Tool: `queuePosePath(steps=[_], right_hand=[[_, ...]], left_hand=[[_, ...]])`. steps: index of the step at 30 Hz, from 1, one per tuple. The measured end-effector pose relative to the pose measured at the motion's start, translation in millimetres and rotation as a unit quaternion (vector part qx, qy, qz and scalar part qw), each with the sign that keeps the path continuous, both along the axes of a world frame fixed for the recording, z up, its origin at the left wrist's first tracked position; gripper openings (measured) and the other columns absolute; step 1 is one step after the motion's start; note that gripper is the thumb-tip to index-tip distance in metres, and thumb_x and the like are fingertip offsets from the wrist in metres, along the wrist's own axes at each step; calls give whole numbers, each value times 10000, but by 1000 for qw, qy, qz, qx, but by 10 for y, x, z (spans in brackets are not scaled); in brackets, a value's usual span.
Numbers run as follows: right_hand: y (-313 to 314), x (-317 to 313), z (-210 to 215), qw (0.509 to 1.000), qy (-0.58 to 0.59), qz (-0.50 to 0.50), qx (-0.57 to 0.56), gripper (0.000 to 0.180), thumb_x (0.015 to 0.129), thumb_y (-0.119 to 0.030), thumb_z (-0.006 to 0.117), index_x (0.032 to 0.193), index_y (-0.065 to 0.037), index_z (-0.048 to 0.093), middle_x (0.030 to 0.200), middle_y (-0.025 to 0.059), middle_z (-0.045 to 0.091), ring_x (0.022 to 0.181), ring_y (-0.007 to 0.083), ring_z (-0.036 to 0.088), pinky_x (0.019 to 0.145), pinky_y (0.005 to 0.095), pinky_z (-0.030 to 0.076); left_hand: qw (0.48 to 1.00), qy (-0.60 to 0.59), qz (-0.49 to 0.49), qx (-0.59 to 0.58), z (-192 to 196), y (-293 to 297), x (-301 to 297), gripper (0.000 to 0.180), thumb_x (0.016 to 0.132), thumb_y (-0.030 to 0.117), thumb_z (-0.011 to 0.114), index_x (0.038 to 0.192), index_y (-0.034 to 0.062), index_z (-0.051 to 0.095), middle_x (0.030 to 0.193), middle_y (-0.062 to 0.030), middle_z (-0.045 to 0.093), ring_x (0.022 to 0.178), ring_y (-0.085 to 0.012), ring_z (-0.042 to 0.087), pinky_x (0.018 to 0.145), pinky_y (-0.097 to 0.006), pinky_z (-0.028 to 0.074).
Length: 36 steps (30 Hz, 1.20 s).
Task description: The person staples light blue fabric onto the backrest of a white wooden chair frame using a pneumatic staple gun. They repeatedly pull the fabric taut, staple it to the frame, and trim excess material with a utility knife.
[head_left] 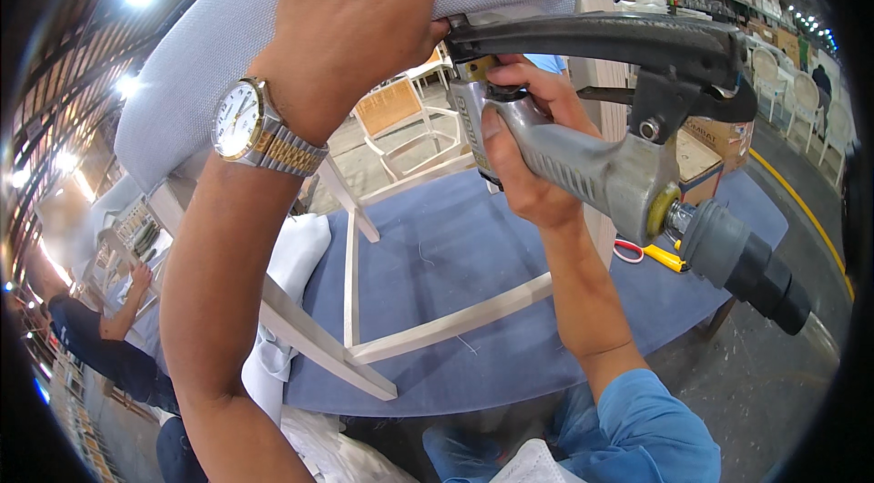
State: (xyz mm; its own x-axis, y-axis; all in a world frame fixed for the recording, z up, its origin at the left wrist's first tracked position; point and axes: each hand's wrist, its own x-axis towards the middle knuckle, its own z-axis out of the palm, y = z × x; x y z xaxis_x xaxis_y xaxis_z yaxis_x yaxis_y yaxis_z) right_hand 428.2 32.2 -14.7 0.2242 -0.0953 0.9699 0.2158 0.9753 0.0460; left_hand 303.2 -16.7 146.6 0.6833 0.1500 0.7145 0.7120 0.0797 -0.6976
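The right hand point(533, 146) wraps its grip firmly around a scuffed grey metal staple gun point(587, 160) with a long black magazine, its nose close beside the left hand point(355, 14). That hand lies over a curved, padded panel in coarse pale-grey weave point(196, 64); its fingertips run out of view, so I cannot tell how narrow its grip is. The panel sits above a smooth, square-edged pale wooden frame point(455, 315), which stands on a tabletop point(428, 260) covered in blue-grey cloth.
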Motion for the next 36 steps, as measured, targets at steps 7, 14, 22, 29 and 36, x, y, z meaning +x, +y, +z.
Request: queuePosePath(steps=[7, 14, 22, 29, 36], right_hand=[[-25, -28, 26, 1000, 1, 16, -21, 325, 864, 23, 666, 1189, 34, 641, 1269, 215, 656, 1144, 240, 644, 1010, 339, 487], [-127, -46, -7, 996, -43, 24, -81, 338, 835, 32, 680, 1170, 17, 638, 1251, 195, 660, 1052, 215, 658, 939, 327, 517], [-56, -90, -14, 998, -33, 32, -52, 366, 843, 15, 690, 1205, 6, 635, 1270, 184, 634, 1098, 225, 638, 957, 338, 502], [-267, 291, -123, 998, -20, -13, -56, 352, 877, -15, 672, 1222, 33, 617, 1261, 198, 636, 1139, 237, 625, 1014, 348, 469], [-395, 298, -189, 997, -33, -30, -66, 346, 874, -9, 670, 1211, 38, 613, 1228, 193, 635, 1113, 224, 623, 1007, 342, 467]], left_hand=[[1000, 10, -9, -8, 42, 49, -26, 919, 787, 238, 838, 1554, 65, 363, 1406, -282, 508, 1214, -389, 536, 1051, -518, 411], [999, 14, -15, -28, -9, -91, -10, 832, 831, 64, 731, 1570, 96, 350, 1407, -289, 499, 1206, -395, 531, 1046, -526, 401], [996, 66, -20, -56, -154, -117, -210, 803, 863, 282, 745, 1574, 183, 385, 1633, -238, 281, 1515, -413, 270, 1216, -590, 250], [991, 66, -69, -91, 391, -401, -461, 769, 945, 371, 686, 1596, 155, 337, 1681, -240, 143, 1560, -406, 133, 1246, -602, 171], [895, -190, -74, -397, 1214, 321, -697, 826, 852, 734, 628, 1501, 233, 526, 1556, -203, 460, 1445, -369, 439, 1183, -484, 358]])
